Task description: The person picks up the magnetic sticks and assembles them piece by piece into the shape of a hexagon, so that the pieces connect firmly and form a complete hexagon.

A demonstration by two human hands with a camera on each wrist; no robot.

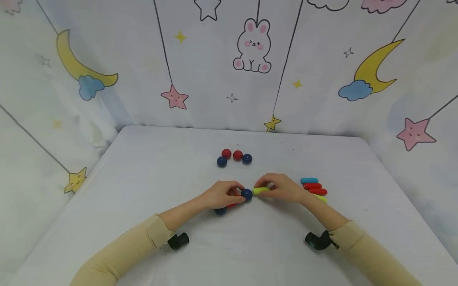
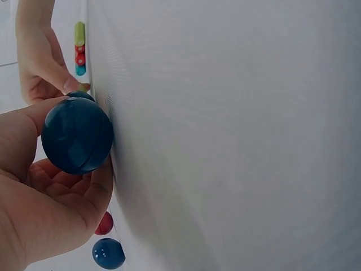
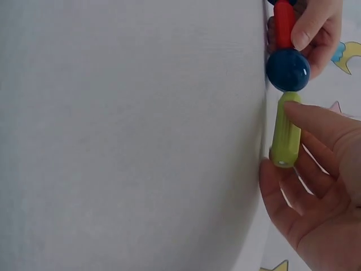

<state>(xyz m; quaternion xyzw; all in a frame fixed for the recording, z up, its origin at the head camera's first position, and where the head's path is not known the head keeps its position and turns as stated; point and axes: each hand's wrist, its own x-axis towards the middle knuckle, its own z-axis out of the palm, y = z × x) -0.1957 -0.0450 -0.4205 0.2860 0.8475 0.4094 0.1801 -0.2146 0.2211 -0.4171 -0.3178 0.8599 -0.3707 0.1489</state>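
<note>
In the head view my left hand grips a red rod with a blue ball at each end. One blue ball faces the other hand; the second blue ball is at the near-left end. My right hand pinches a yellow-green rod between thumb and fingers. Its tip meets the blue ball in the right wrist view; whether they are joined or only touching I cannot tell. My left fingers partly cover the red rod.
Beyond the hands, red balls and blue balls sit in a small group on the white table. Right of my right hand lie a blue rod, red rods and a yellow-green rod, the last partly behind my forearm.
</note>
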